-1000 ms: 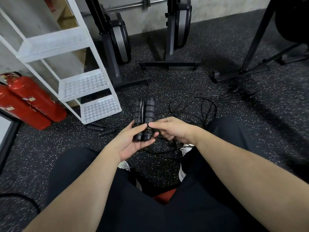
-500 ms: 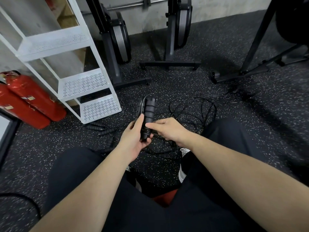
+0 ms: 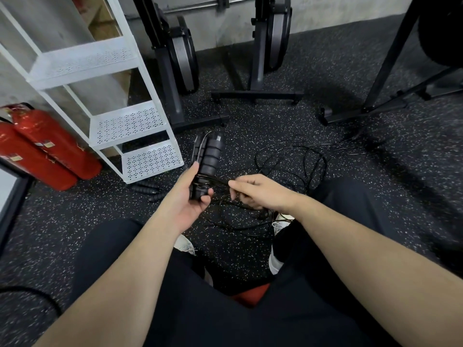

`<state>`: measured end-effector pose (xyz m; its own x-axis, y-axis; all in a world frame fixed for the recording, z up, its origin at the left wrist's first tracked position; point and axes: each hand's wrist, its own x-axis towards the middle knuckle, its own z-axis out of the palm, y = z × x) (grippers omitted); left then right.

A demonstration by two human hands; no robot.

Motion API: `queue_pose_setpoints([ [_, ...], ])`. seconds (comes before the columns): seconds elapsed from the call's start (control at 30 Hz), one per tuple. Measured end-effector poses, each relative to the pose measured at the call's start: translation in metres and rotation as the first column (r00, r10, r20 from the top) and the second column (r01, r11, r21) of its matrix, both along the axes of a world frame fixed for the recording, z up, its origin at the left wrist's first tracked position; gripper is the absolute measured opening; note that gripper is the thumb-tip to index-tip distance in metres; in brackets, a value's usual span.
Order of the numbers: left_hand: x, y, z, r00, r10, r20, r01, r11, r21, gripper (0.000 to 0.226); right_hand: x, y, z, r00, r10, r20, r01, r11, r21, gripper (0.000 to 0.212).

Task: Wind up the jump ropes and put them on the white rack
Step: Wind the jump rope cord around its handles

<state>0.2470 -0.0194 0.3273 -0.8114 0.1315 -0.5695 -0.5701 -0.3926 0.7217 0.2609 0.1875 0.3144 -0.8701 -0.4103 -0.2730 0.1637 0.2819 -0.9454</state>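
Black rope handles (image 3: pixel 209 159), white perforated rack (image 3: pixel 140 121), red extinguishers (image 3: pixel 47 146), black white-speckled floor (image 3: pixel 313 108)

Perforated white metal rack (image 3: pixel 130 126), speckled, seemingly rubber floor (image 3: pixel 325 116)

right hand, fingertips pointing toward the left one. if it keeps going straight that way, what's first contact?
Probably the paired black handles gripped in the left hand. The right hand pinches the cord, which runs straight to them. Depth is unclear from one view.
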Motion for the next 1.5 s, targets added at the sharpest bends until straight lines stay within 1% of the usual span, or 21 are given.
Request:
queue_pose_setpoints([
  [0.07, -0.001, -0.004, 0.001, 1.0, 0.0, 0.005, 0.0, 1.0, -0.008, 0.039, -0.003, 0.006, -0.002, 0.999, 0.052, 0.0, -0.052, 0.998, -0.043, 0.031],
  [0.17, -0.002, -0.004, 0.001, 1.0, -0.02, -0.005, 0.019, 0.999, -0.045, 0.037, -0.004, 0.012, -0.002, 0.998, 0.061, -0.019, -0.062, 0.997, -0.048, 0.028],
  [0.23, -0.002, -0.004, 0.0, 1.0, -0.023, -0.006, 0.022, 0.999, -0.045, 0.04, -0.005, 0.014, -0.001, 0.998, 0.049, -0.037, -0.048, 0.999, 0.022, 0.029],
  [0.33, -0.003, -0.006, -0.002, 1.0, -0.029, 0.004, 0.029, 1.0, 0.004, 0.055, -0.005, 0.019, 0.002, 0.998, 0.059, -0.009, -0.056, 0.975, 0.214, 0.045],
  [0.37, -0.003, -0.007, -0.002, 0.999, -0.033, 0.007, 0.033, 0.999, 0.026, 0.056, -0.004, 0.02, 0.002, 0.998, 0.066, 0.011, -0.067, 0.967, 0.247, 0.049],
  [0.43, -0.004, -0.009, -0.001, 0.999, -0.039, 0.013, 0.038, 0.995, 0.087, 0.05, -0.004, 0.024, 0.004, 0.997, 0.082, 0.016, -0.083, 0.976, 0.202, 0.048],
  [0.53, -0.005, -0.011, 0.001, 0.999, -0.032, 0.02, 0.028, 0.982, 0.189, 0.049, -0.011, 0.031, 0.002, 0.996, 0.088, -0.035, -0.085, 0.994, 0.065, 0.03],
  [0.6, -0.005, -0.013, 0.002, 0.999, -0.049, 0.019, 0.045, 0.98, 0.195, 0.049, -0.013, 0.032, 0.001, 0.995, 0.09, -0.036, -0.087, 0.994, 0.063, 0.024],
  [0.7, 0.002, -0.009, 0.005, 0.989, -0.149, 0.019, 0.145, 0.98, 0.133, 0.046, -0.011, 0.031, -0.002, 0.996, 0.093, -0.009, -0.089, 0.973, 0.211, 0.023],
  [0.8, 0.009, -0.004, 0.004, 0.95, -0.31, 0.018, 0.309, 0.949, 0.064, 0.047, -0.01, 0.026, -0.001, 0.993, 0.111, -0.036, -0.088, 0.913, 0.398, 0.023],
  [0.93, 0.01, -0.004, 0.0, 0.886, -0.463, 0.011, 0.463, 0.886, 0.027, 0.057, -0.014, 0.025, -0.009, 0.998, 0.061, 0.005, -0.057, 0.893, 0.446, 0.04],
  [1.03, 0.013, -0.003, 0.001, 0.851, -0.525, 0.015, 0.525, 0.851, -0.019, 0.05, -0.014, 0.026, -0.015, 0.999, -0.046, 0.001, 0.041, 0.904, 0.426, 0.054],
  [1.07, 0.014, -0.002, 0.002, 0.838, -0.546, 0.017, 0.546, 0.836, -0.047, 0.049, -0.015, 0.025, -0.016, 0.998, -0.056, -0.017, 0.058, 0.91, 0.411, 0.046],
  [1.13, 0.016, -0.001, 0.002, 0.808, -0.588, 0.029, 0.588, 0.805, -0.08, 0.05, -0.017, 0.028, -0.019, 0.997, -0.058, -0.044, 0.071, 0.913, 0.402, 0.014],
  [1.17, 0.017, 0.0, 0.002, 0.79, -0.611, 0.04, 0.612, 0.787, -0.08, 0.05, -0.017, 0.027, -0.014, 0.995, -0.089, -0.049, 0.101, 0.918, 0.384, 0.018],
  [1.2, 0.018, 0.0, 0.0, 0.771, -0.635, 0.049, 0.636, 0.768, -0.069, 0.047, -0.019, 0.027, -0.012, 0.99, -0.135, -0.028, 0.136, 0.93, 0.341, 0.033],
  [1.23, 0.018, 0.0, -0.001, 0.753, -0.657, 0.05, 0.658, 0.751, -0.047, 0.042, -0.021, 0.027, -0.013, 0.981, -0.191, 0.04, 0.176, 0.954, 0.241, 0.044],
  [1.27, 0.019, 0.0, -0.003, 0.735, -0.676, 0.046, 0.677, 0.735, -0.025, 0.038, -0.024, 0.028, -0.015, 0.964, -0.251, 0.089, 0.234, 0.958, 0.168, 0.047],
  [1.37, 0.023, 0.002, -0.008, 0.692, -0.72, 0.05, 0.722, 0.692, -0.018, 0.027, -0.028, 0.028, -0.019, 0.91, -0.278, 0.309, 0.289, 0.957, 0.01, 0.037],
  [1.43, 0.024, 0.004, -0.007, 0.676, -0.735, 0.056, 0.737, 0.675, -0.042, 0.024, -0.026, 0.026, -0.017, 0.901, -0.279, 0.332, 0.29, 0.957, 0.017, 0.038],
  [1.5, 0.025, 0.005, -0.005, 0.667, -0.745, 0.03, 0.744, 0.662, -0.088, 0.026, -0.027, 0.027, -0.016, 0.917, -0.279, 0.286, 0.267, 0.96, 0.08, 0.039],
])
